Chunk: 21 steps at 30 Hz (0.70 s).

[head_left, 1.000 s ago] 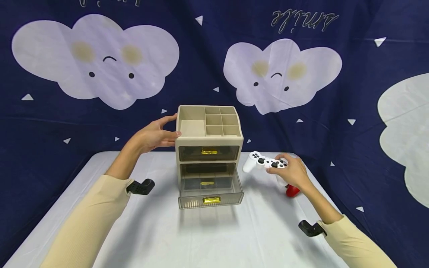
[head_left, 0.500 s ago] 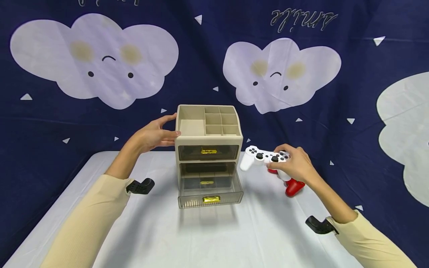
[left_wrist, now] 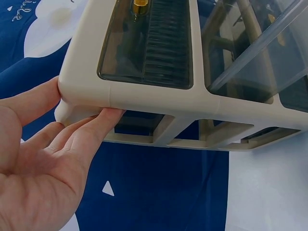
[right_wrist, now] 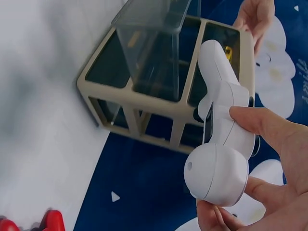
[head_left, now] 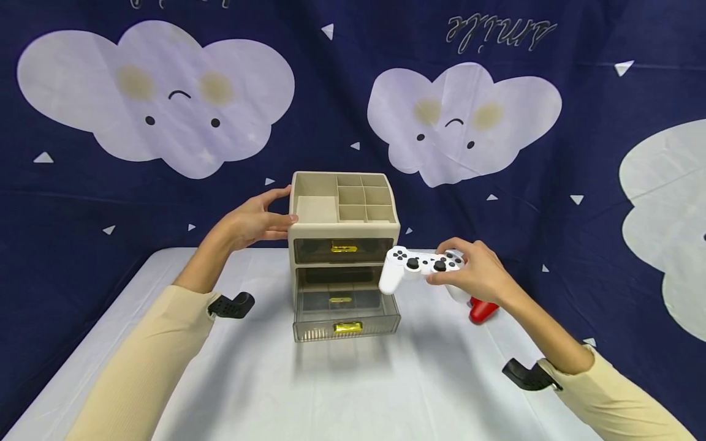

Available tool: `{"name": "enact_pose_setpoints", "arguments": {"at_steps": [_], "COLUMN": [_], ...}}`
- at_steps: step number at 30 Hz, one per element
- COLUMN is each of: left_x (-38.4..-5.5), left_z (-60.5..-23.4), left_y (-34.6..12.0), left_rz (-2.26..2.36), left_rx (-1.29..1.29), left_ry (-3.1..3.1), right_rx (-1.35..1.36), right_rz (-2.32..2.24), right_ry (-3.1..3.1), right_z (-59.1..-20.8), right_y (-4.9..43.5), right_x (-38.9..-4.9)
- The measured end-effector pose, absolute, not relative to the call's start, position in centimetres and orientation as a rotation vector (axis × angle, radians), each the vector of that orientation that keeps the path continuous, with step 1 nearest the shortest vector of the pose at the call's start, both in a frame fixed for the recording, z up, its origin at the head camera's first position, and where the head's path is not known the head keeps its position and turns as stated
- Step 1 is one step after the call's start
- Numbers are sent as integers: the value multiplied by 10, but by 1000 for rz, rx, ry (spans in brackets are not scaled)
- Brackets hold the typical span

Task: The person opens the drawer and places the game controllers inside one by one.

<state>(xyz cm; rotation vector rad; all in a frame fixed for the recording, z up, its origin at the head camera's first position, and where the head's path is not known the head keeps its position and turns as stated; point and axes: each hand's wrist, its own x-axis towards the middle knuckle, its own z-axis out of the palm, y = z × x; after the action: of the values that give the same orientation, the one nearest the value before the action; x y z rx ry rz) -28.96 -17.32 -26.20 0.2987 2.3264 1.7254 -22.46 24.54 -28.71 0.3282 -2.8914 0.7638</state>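
Observation:
A beige desktop drawer organizer [head_left: 343, 231] stands on the table with its clear middle drawer [head_left: 347, 321] pulled out. My left hand [head_left: 250, 223] rests against the organizer's left side, fingers mostly straight and the thumb at its front top corner. In the left wrist view the fingertips [left_wrist: 108, 118] touch its side frame. My right hand [head_left: 477, 272] pinches a white game controller [head_left: 410, 269] by one end, in the air right of the organizer. From the head view, its far grip overlaps the open drawer's right rear corner. The right wrist view shows thumb and fingers on opposite faces of the controller.
A red game controller [head_left: 482, 310] lies on the white-covered table [head_left: 353, 392] at the right, partly hidden behind the right hand. Divided compartments [head_left: 364, 198] form the organizer's top. A dark blue cloth [head_left: 331, 92] with cloud prints hangs behind.
My right hand has carried the white controller to the left, close to the open drawer, after rising a little midway. The left hand and the organizer stay in place.

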Motion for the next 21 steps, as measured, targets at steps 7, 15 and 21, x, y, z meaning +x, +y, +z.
{"name": "enact_pose_setpoints", "arguments": {"at_steps": [7, 15, 21], "left_x": [-287, -288, -287], "left_z": [-261, -262, -261], "left_y": [-173, -171, -173], "left_rz": [1726, 1734, 1737], "left_rx": [301, 297, 305], "left_ry": [2320, 2322, 2313], "right_rx": [373, 425, 487], "right_rz": [784, 745, 789], "right_ry": [-2910, -2919, -2894], "right_z": [-290, -294, -297], "right_y": [227, 201, 181], "right_x": [-220, -224, -228]}}
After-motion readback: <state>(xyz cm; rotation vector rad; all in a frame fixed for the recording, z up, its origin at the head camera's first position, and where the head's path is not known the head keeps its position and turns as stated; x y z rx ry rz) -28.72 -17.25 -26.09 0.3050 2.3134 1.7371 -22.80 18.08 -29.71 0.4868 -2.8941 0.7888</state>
